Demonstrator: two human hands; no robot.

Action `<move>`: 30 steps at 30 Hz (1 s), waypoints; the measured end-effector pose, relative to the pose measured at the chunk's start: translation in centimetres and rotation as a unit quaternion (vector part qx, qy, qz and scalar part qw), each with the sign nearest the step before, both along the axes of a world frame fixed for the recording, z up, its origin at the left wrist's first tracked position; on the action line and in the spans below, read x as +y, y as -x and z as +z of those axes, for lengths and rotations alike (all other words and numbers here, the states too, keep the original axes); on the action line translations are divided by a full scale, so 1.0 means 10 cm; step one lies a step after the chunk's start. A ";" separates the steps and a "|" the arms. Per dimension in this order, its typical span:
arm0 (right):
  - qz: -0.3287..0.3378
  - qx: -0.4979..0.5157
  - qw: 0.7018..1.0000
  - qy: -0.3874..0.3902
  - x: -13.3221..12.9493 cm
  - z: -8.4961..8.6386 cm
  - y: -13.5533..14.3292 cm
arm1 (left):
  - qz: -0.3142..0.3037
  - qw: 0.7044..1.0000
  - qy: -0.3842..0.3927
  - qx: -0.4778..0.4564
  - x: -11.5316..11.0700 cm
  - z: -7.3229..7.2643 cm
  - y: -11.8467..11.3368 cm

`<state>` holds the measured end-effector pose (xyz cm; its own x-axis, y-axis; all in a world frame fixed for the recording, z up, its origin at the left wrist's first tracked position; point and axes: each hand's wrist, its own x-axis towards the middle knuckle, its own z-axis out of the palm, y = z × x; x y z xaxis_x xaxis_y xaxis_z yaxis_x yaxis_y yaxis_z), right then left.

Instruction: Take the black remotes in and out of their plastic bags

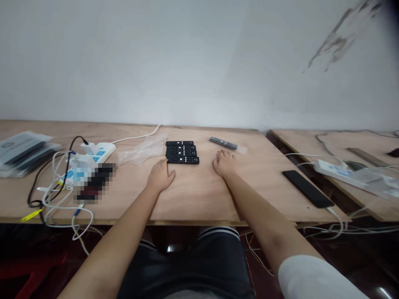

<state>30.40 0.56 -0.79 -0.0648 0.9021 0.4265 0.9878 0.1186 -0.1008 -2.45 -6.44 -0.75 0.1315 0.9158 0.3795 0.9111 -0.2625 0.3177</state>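
Note:
Several black remote controls (183,160) lie side by side in a close group at the middle of the table, their buttons facing up. My left hand (160,176) rests on the wood at the left end of the nearest remote, thumb apart, fingertips at or touching its end. On the bare wood to the right lies my right hand (225,163), palm down, fingers a little apart and holding nothing. Just beyond it is a single remote control (223,143), set at a slant and seemingly in a clear plastic sleeve (242,149).
Crumpled clear plastic (143,149) lies left of the remotes. Farther left are a power strip (104,153) with tangled cables and bagged flat items (23,151). A black phone (307,189) is at right; beyond a gap, another table holds a second power strip (339,172).

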 end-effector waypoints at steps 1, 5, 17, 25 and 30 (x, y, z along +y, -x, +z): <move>-0.009 0.005 1.000 -0.003 0.04 0.00 -0.05 | 0.002 1.000 0.000 0.000 0.00 0.00 0.00; -0.024 0.019 0.999 -0.023 0.23 -0.03 -0.22 | 0.005 1.000 -0.004 -0.003 0.00 0.00 0.00; -0.059 -0.012 0.998 -0.024 0.67 -0.08 -0.44 | 0.008 1.000 -0.004 -0.002 -0.02 0.00 -0.03; -0.097 -0.009 0.995 0.035 0.80 -0.08 -0.49 | 0.019 1.000 0.010 0.001 -0.04 0.03 -0.05; -0.124 0.000 0.991 0.045 0.77 -0.07 -0.48 | 0.013 1.000 0.008 -0.004 -0.03 0.04 -0.05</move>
